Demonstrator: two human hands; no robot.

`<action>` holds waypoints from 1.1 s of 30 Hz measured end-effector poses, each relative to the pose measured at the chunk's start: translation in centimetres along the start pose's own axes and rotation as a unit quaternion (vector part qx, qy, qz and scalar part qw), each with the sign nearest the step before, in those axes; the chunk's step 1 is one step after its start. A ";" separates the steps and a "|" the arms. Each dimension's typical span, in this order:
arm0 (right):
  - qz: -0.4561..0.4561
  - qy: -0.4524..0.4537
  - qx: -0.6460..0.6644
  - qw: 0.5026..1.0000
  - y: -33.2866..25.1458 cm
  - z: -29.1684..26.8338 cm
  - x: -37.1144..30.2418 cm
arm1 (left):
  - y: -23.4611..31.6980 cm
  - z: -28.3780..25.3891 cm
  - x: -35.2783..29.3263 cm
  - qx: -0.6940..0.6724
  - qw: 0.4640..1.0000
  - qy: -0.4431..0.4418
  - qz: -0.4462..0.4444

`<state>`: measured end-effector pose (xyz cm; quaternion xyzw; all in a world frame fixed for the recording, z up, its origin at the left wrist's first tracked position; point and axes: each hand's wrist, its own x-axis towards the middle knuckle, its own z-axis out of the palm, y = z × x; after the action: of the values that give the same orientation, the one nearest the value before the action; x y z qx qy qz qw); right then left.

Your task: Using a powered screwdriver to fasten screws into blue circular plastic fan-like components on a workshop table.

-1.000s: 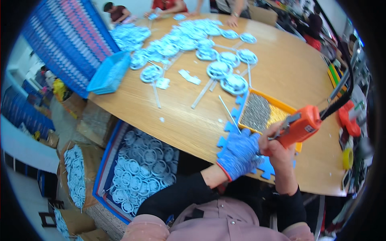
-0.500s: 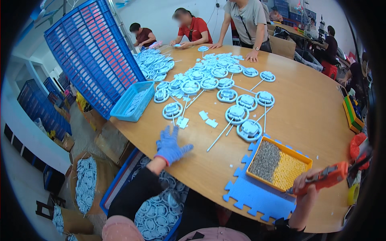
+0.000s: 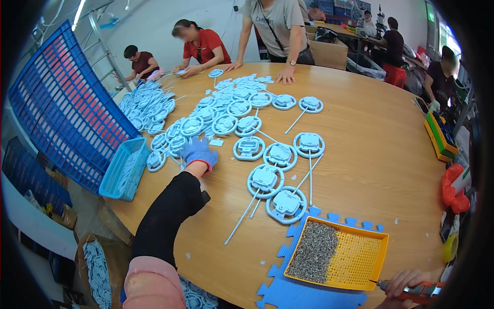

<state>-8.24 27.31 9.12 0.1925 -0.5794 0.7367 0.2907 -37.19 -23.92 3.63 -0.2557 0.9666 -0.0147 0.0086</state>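
My left hand [image 3: 199,151], in a blue glove with a black sleeve, reaches out over the round wooden table [image 3: 370,170] and rests its fingers on the pale blue round plastic parts [image 3: 177,142] lying near the table's left side. My right hand [image 3: 406,285] is bare, at the lower right corner, closed around an orange power screwdriver [image 3: 417,291] beside the yellow tray. Several more round parts with thin white sticks [image 3: 280,190] lie between the two hands.
A yellow tray [image 3: 360,255] of small screws sits on a blue foam mat [image 3: 309,293]. A small blue basket [image 3: 123,167] and tall blue crates [image 3: 67,110] stand at the left. Three people [image 3: 272,26] work at the far edge. Boxes of parts sit on the floor.
My left hand has reached farther forward across the table onto the blue round parts. My right hand with the screwdriver has dropped lower, toward the frame's bottom right corner.
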 end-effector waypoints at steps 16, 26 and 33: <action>-0.016 0.061 -0.054 0.997 2.6 -4.6 1.7 | 16.9 -1.4 7.1 0.093 0.966 -0.118 0.209; -0.015 0.121 -0.054 0.991 2.7 -3.8 0.0 | 2.0 -1.7 -3.0 -0.085 0.901 0.106 0.413; 0.007 0.066 -0.032 0.997 2.3 -3.9 0.1 | -0.4 -1.8 -21.0 0.012 0.785 0.130 0.606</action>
<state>-9.63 30.76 6.45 0.1300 -0.5836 0.7308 0.3293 -18.79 -13.80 5.67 0.3869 0.9144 -0.0511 -0.1071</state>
